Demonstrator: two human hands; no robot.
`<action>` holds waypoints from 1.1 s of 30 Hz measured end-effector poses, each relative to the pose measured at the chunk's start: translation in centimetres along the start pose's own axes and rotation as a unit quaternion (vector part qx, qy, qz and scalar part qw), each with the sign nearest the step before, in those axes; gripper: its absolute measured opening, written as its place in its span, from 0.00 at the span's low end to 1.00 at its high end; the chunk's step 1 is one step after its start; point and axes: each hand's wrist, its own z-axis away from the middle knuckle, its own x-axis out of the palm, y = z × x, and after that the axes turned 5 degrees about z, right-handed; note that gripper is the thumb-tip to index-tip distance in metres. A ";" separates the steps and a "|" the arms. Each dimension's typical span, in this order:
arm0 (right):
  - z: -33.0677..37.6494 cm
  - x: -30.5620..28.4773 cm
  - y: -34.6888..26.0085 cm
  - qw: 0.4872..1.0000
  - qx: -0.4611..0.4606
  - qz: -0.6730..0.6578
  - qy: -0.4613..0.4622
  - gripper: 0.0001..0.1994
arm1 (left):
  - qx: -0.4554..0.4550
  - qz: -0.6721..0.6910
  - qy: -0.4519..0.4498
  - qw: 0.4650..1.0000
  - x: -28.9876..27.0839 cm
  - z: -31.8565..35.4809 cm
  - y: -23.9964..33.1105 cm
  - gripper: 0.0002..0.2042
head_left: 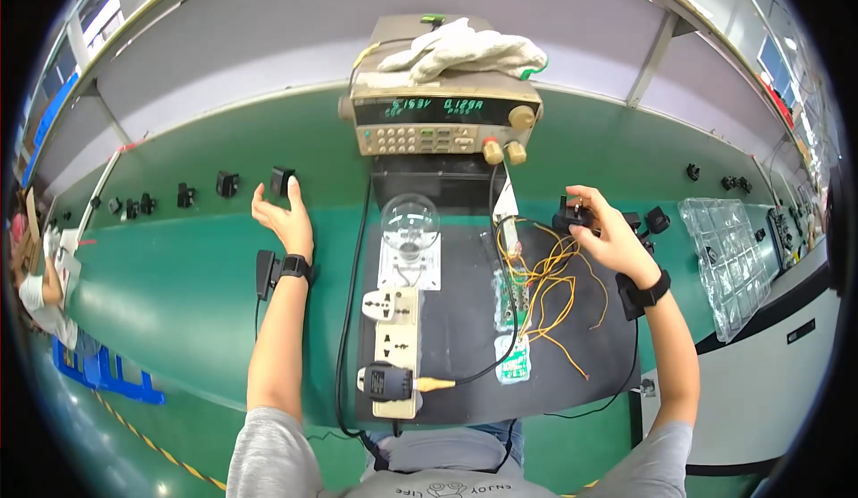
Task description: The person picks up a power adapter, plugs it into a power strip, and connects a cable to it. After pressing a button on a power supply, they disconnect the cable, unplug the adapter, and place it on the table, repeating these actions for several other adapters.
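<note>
One adapter (569,219) | between right fingers (597,201) | second adapter (281,181) | apparently touching left fingers (295,198)

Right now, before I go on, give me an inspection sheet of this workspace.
Surface: green bench, black mat.
Job's things: pronged black adapter, raised above the mat; larger black adapter on the power strip.
Clutter: gloves on the bench instrument; clear tray at right.
Hands: right hand grips the pronged black adapter; left hand open beside another adapter, contact unclear.
Cables: yellow wires tangled near circuit boards.
Surroundings: another person, far left.
</note>
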 end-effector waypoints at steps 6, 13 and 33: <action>0.5 3.6 -7.0 0.997 -0.068 -0.035 -0.002 0.31 | -0.055 0.066 -0.018 0.996 -2.6 1.6 0.9 0.31; -1.2 8.3 -12.2 0.981 -0.140 0.005 -0.135 0.28 | -0.138 0.118 -0.065 0.981 -6.4 5.6 2.8 0.29; -4.5 12.3 -17.3 0.936 -0.267 0.129 -0.189 0.20 | -0.247 0.173 -0.140 0.943 -6.6 4.7 5.9 0.27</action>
